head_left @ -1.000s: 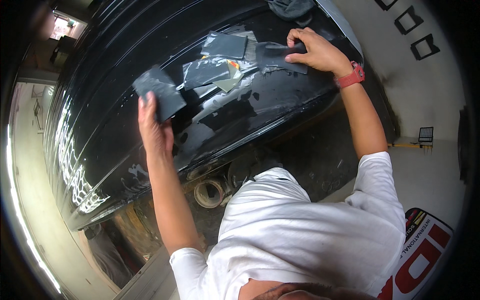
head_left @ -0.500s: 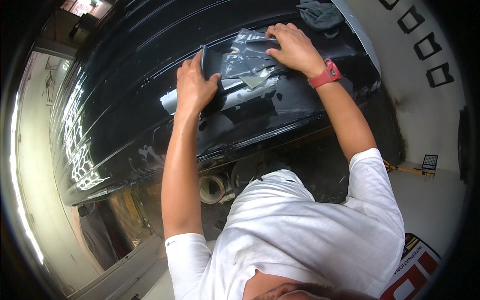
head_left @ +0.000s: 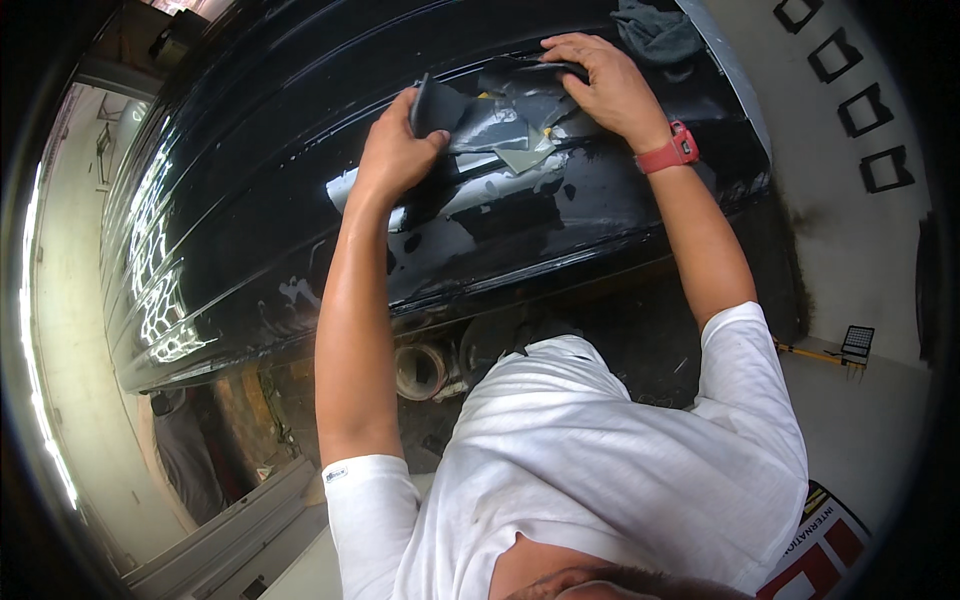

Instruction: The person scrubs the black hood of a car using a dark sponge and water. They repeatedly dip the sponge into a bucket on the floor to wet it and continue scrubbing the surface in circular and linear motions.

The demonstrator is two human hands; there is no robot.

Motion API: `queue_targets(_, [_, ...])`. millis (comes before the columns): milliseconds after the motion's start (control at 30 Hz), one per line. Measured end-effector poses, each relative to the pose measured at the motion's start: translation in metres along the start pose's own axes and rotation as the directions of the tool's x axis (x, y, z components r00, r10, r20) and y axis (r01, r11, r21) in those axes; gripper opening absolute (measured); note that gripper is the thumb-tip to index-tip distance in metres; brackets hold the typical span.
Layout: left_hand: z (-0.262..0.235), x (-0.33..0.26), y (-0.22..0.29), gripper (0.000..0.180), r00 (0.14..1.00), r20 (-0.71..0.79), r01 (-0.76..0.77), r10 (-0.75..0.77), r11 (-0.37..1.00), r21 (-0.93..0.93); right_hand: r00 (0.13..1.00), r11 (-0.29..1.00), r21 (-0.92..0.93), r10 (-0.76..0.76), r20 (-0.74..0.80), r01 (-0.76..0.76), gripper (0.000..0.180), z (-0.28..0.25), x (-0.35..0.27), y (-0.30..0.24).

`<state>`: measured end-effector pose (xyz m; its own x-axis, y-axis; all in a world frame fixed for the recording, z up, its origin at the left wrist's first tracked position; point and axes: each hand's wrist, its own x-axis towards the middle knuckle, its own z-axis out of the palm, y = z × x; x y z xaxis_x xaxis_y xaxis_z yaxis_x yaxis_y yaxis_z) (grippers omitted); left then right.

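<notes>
A glossy black curved vehicle panel [head_left: 255, 165] spreads out in front of me, with a silver patch [head_left: 490, 192] showing along its middle. My left hand [head_left: 393, 150] grips the raised edge of a stiff dark grey sheet [head_left: 441, 108], thumb on the near side. Farther right, my right hand [head_left: 618, 95] is curled over the edge of a bent black sheet [head_left: 520, 77]; its fingertips are partly hidden. Between the hands lie overlapping grey pieces [head_left: 497, 125] and a pale grey-green torn piece [head_left: 528, 157].
A crumpled dark grey cloth [head_left: 657, 32] rests on the panel's far right. Below the panel's near edge is a round pipe-like opening [head_left: 420, 372]. Black bracket shapes [head_left: 858, 108] line the right-hand wall, near a yellow-armed work lamp [head_left: 855, 345].
My right hand has shifted slightly and the sheet under it has folded over toward the far side, uncovering more grey pieces. My left hand keeps its grip, its sheet tilted a little more.
</notes>
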<state>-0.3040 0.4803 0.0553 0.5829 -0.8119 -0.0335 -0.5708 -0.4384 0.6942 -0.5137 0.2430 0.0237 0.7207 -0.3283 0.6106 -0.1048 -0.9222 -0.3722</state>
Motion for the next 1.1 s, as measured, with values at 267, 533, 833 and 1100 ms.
queue_targets(267, [-0.029,-0.029,-0.039,0.046,0.973,0.034,0.195,-0.229,0.730,-0.655,0.919,0.775,0.554,0.391,-0.043,-0.304,0.037,-0.024,0.002,0.022])
queue_targets(533, [-0.043,-0.054,-0.042,0.043,0.969,-0.051,0.066,-0.243,0.450,-0.891,0.868,0.326,0.809,0.274,0.414,-0.488,0.048,-0.015,0.009,-0.030])
queue_targets(833, [-0.056,-0.062,-0.072,0.040,0.998,-0.039,-0.028,-0.053,0.185,-0.982,0.809,-0.105,0.805,0.012,0.588,-0.584,0.039,0.082,0.032,-0.120])
queue_targets(1100, [-0.069,-0.068,-0.099,0.042,0.914,-0.192,-0.030,-0.358,0.414,-0.910,0.903,0.477,0.821,0.415,0.106,-0.316,0.036,0.108,0.052,-0.157])
